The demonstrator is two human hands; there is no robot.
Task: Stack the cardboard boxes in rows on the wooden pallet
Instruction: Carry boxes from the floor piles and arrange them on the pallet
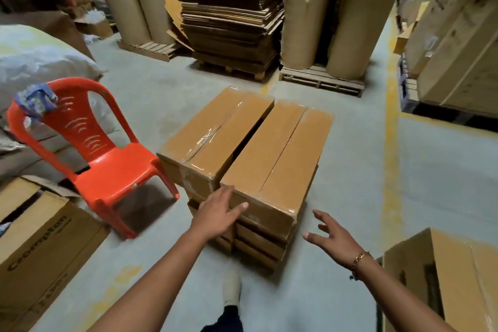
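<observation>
Stack status: two long sealed boxes lie side by side as the top row, the left top box point(215, 129) and the right top box point(277, 153), with a narrow gap between them. They are not quite parallel. Lower boxes point(258, 245) show beneath in several layers down to the floor point(350, 197). No pallet is visible under this stack, and the near foot appears to meet the floor directly. A wooden pallet point(320, 79) at the back carries paper rolls.

Hands: the left hand point(218, 213) lies flat, fingers extended, against the near end of the right top box. The right hand point(331, 234) is spread in the air just beside that box's near right corner, touching nothing.

Judgement: the top row looks placed but still wants squaring. Two more cartons point(444, 277) stand near, one on each side, and may or may not belong to the job.
</observation>
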